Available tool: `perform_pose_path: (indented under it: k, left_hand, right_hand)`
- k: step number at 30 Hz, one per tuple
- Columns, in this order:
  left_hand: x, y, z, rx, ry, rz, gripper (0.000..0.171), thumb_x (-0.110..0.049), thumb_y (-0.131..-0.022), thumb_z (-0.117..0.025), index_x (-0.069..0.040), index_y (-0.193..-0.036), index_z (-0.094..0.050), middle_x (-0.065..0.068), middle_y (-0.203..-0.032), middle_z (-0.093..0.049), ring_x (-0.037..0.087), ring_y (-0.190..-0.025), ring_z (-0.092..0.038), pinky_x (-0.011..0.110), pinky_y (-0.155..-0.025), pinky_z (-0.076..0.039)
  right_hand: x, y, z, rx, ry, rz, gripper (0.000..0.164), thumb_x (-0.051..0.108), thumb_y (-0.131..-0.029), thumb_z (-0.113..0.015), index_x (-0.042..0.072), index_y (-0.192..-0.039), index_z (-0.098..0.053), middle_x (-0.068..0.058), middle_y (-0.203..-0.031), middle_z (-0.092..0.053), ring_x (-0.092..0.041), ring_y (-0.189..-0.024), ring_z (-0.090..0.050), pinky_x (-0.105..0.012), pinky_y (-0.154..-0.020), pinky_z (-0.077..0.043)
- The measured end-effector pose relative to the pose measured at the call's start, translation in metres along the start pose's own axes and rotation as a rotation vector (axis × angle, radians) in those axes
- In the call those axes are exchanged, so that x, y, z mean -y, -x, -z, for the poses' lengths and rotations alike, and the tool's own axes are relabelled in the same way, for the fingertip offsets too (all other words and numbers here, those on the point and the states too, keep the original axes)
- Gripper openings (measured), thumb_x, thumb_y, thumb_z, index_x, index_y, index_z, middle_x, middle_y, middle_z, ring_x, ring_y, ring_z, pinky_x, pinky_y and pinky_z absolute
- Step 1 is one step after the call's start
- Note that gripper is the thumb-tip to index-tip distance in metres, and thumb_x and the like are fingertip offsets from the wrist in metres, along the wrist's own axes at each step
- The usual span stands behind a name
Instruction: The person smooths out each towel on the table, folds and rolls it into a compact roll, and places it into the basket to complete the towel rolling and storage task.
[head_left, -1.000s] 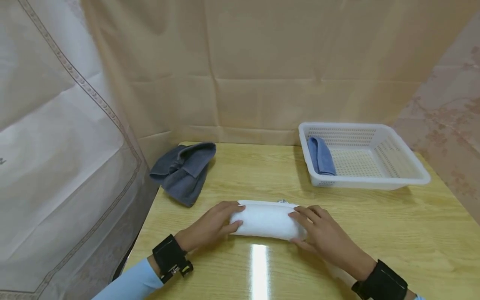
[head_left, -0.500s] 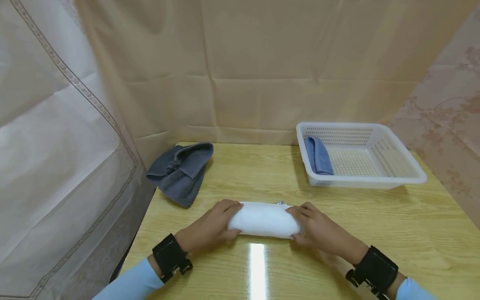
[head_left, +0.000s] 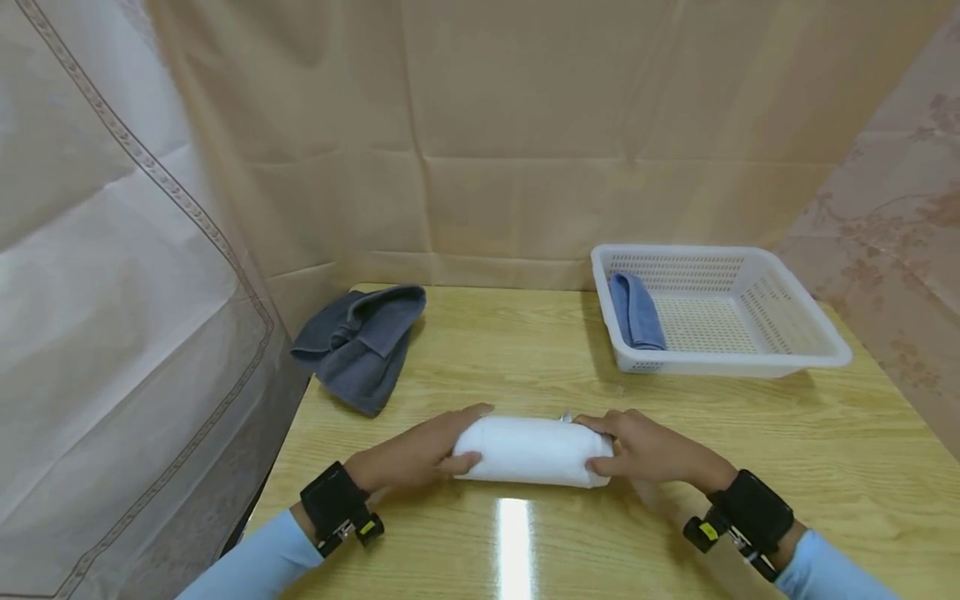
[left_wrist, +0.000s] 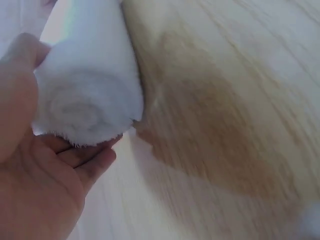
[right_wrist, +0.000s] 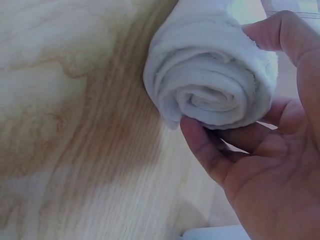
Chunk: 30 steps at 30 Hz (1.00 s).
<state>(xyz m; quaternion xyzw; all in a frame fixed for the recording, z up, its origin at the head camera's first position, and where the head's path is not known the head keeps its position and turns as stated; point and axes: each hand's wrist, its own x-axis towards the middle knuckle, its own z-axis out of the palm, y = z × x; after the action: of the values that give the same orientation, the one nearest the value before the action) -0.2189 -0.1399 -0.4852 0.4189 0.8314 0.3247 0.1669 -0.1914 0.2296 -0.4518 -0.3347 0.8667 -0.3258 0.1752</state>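
Note:
A white towel (head_left: 532,451) rolled into a cylinder lies crosswise near the front of the table. My left hand (head_left: 420,450) holds its left end, thumb on the near side and fingers round the far side. At the other end my right hand (head_left: 648,450) grips the roll the same way. The left wrist view shows the spiral end of the rolled towel (left_wrist: 82,112) between thumb and fingers. In the right wrist view, layered coils of the towel (right_wrist: 212,95) face the camera, with the fingers curled along the far side. A small shiny bit pokes up behind the roll.
A crumpled dark grey towel (head_left: 363,342) lies at the table's back left. At the back right stands a white plastic basket (head_left: 735,364) with a folded blue towel (head_left: 637,312) along its left wall. Beige cloth (head_left: 525,200) hangs behind the wooden table (head_left: 495,333).
The rolled towel has come slightly nearer the front edge and turned over a little. Both hands have shifted their hold toward its ends, with thumbs now on the near side.

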Motion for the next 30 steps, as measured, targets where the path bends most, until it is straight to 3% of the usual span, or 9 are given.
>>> perform_pose_path:
  k: [3,6,9,12,16,20,24,27,30]
  left_hand:
    - [-0.005,0.000,-0.004,-0.035,-0.175,-0.053,0.055,-0.038,-0.110,-0.044,-0.019,-0.160,-0.032,0.009,-0.162,-0.035,0.022,-0.143,-0.039,0.046,-0.116,-0.035]
    - [-0.012,-0.001,-0.010,-0.072,-0.411,-0.103,0.058,-0.038,-0.109,-0.041,-0.012,-0.160,-0.033,0.013,-0.166,-0.028,0.030,-0.148,-0.032,0.051,-0.119,-0.029]
    - [-0.017,-0.002,-0.015,-0.079,-0.578,-0.110,0.079,-0.057,-0.104,-0.045,-0.005,-0.161,-0.029,0.013,-0.163,-0.033,0.031,-0.144,-0.037,0.051,-0.118,-0.029]
    - [-0.020,-0.004,-0.019,-0.086,-0.644,-0.095,0.100,-0.072,-0.094,-0.055,-0.002,-0.160,-0.028,0.014,-0.157,-0.041,0.030,-0.137,-0.045,0.048,-0.116,-0.034]
    - [-0.023,-0.009,-0.022,-0.105,-0.628,-0.092,0.102,-0.066,-0.089,-0.068,0.002,-0.157,-0.032,0.015,-0.148,-0.049,0.030,-0.130,-0.051,0.045,-0.112,-0.039]
    - [-0.023,-0.012,-0.021,-0.106,-0.599,-0.090,0.098,-0.060,-0.090,-0.071,0.004,-0.155,-0.034,0.017,-0.145,-0.052,0.029,-0.126,-0.053,0.041,-0.109,-0.043]
    - [-0.022,-0.015,-0.018,-0.112,-0.574,-0.074,0.099,-0.059,-0.087,-0.076,0.005,-0.152,-0.038,0.017,-0.140,-0.055,0.029,-0.120,-0.056,0.040,-0.104,-0.046]
    - [-0.020,-0.018,-0.015,-0.110,-0.523,-0.058,0.104,-0.062,-0.078,-0.082,0.003,-0.148,-0.040,0.015,-0.131,-0.058,0.025,-0.112,-0.057,0.038,-0.098,-0.049]
    - [-0.016,-0.023,-0.011,-0.100,-0.465,-0.035,0.110,-0.067,-0.069,-0.086,0.000,-0.144,-0.040,0.012,-0.121,-0.060,0.021,-0.102,-0.059,0.036,-0.090,-0.052]
  right_hand:
    - [0.000,0.000,0.002,0.009,-0.017,0.002,0.063,0.024,-0.097,-0.071,-0.011,-0.145,-0.050,0.006,-0.089,-0.064,-0.001,-0.067,-0.054,-0.023,-0.061,-0.050]
    - [0.002,0.000,0.001,0.007,-0.011,-0.014,0.064,0.024,-0.097,-0.071,-0.011,-0.146,-0.049,0.002,-0.096,-0.066,-0.005,-0.076,-0.057,-0.025,-0.068,-0.051]
    - [0.009,0.001,-0.004,-0.007,0.068,-0.055,0.065,0.028,-0.097,-0.070,-0.007,-0.148,-0.049,-0.007,-0.112,-0.067,-0.015,-0.094,-0.058,-0.034,-0.081,-0.051]
    - [0.022,0.002,-0.013,-0.027,0.173,-0.100,0.069,0.029,-0.097,-0.066,-0.005,-0.153,-0.042,-0.019,-0.128,-0.059,-0.028,-0.111,-0.053,-0.049,-0.091,-0.048]
    - [0.042,0.006,-0.028,-0.075,0.315,-0.083,0.074,0.017,-0.096,-0.064,0.001,-0.159,-0.029,-0.030,-0.141,-0.046,-0.046,-0.120,-0.050,-0.064,-0.094,-0.044]
    - [0.050,0.006,-0.039,-0.095,0.437,-0.043,0.095,0.015,-0.088,-0.078,0.006,-0.162,-0.020,-0.029,-0.152,-0.035,-0.051,-0.130,-0.043,-0.070,-0.096,-0.040]
    - [0.043,-0.004,-0.046,-0.142,0.483,-0.042,0.114,0.030,-0.076,-0.092,0.007,-0.162,-0.021,-0.026,-0.148,-0.038,-0.046,-0.131,-0.043,-0.067,-0.100,-0.041]
    - [0.034,-0.013,-0.050,-0.191,0.517,-0.051,0.115,0.040,-0.071,-0.096,0.008,-0.158,-0.029,-0.024,-0.138,-0.047,-0.043,-0.123,-0.049,-0.062,-0.095,-0.047]
    - [0.024,-0.020,-0.048,-0.205,0.553,-0.050,0.110,0.039,-0.068,-0.097,0.007,-0.153,-0.035,-0.022,-0.128,-0.053,-0.040,-0.116,-0.054,-0.058,-0.088,-0.051]
